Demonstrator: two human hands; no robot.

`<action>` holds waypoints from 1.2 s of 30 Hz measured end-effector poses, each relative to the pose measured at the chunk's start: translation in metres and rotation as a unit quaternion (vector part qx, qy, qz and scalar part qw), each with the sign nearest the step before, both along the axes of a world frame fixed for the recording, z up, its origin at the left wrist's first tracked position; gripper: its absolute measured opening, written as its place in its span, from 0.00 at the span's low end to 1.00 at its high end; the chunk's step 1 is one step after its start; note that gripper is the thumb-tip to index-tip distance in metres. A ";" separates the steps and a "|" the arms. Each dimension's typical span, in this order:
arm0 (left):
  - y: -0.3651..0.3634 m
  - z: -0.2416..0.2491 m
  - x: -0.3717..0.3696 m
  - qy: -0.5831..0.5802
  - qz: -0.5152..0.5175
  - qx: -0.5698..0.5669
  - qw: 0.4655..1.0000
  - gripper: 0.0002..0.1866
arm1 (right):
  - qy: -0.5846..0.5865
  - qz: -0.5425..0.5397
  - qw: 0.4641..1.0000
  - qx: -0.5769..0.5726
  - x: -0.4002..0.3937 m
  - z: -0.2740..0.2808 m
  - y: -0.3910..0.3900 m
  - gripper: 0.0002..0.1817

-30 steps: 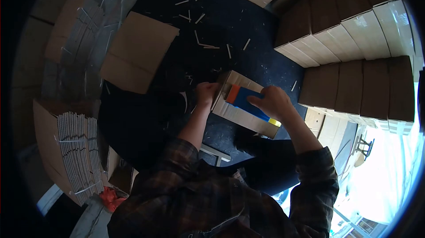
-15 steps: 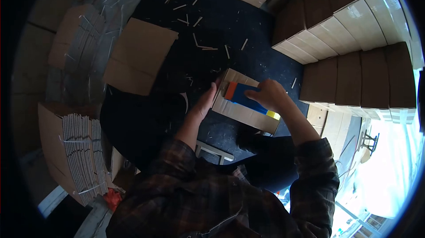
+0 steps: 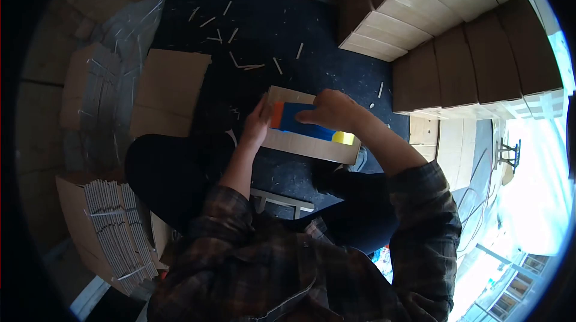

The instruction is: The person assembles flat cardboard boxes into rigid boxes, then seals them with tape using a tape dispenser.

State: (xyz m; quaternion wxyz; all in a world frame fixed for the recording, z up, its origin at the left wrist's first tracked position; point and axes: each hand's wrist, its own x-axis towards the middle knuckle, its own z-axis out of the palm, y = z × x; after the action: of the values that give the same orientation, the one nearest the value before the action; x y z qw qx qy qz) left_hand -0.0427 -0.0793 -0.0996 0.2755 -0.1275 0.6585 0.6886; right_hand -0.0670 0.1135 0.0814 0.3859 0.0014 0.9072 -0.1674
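Observation:
A long, narrow cardboard box lies in front of me above the floor, between my knees. On its top is a blue tool with an orange front end and a yellow rear end, which looks like a tape dispenser. My right hand is closed around it, thumb along the blue side. My left hand holds the left end of the box, close to the orange part; some of its fingers are hidden behind the cardboard.
A flat cardboard sheet lies on the dark floor to the left. Bundled flat cartons stand at lower left. Stacked boxes line the right side. Cardboard strips litter the floor ahead. A low stool is under me.
The whole view has shifted, so the box and both hands appear farther left. The box looks more level. My left hand has come closer around its end; my right hand keeps its hold.

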 end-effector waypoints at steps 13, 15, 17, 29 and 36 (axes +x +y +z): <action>0.001 0.007 0.005 0.026 0.000 -0.092 0.995 0.31 | -0.029 -0.193 0.977 -0.082 0.091 -0.006 0.199 0.30; 0.006 0.016 0.007 0.029 0.001 -0.089 0.996 0.31 | -0.042 -0.167 0.984 -0.054 0.092 -0.010 0.199 0.30; 0.007 0.020 0.007 0.031 0.002 -0.088 0.996 0.31 | -0.037 -0.180 0.982 -0.050 0.092 -0.024 0.202 0.30; 0.127 0.055 0.066 0.382 -0.382 -0.481 0.691 0.51 | -0.024 -0.190 0.980 -0.053 0.093 -0.040 0.211 0.36; 0.173 0.057 0.089 0.427 -0.407 -0.436 0.680 0.57 | 0.001 -0.193 0.975 -0.109 0.102 -0.043 0.224 0.35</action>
State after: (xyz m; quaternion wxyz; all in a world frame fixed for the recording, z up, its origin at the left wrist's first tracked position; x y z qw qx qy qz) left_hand 0.0458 0.0934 -0.0429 0.1302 0.3551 0.9175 0.1231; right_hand 0.0351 0.3375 0.0385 0.3431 0.1339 0.8666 -0.3368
